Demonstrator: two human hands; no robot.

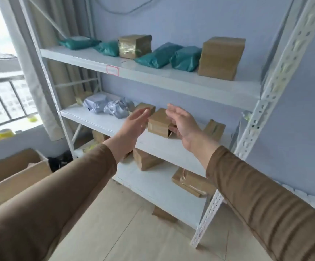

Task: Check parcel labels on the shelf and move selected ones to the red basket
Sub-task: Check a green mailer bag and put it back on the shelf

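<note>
Your left hand [134,122] and right hand [183,125] reach out with fingers straight, gripping nothing, on either side of a small cardboard parcel [159,123] on the white shelf's [100,117] middle tier. Green mailers [157,55] lie at twelve o'clock above.

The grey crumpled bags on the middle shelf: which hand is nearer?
Left. The left hand hovers open just right of the grey crumpled bags; the right hand is farther right, beyond the small brown box.
</note>
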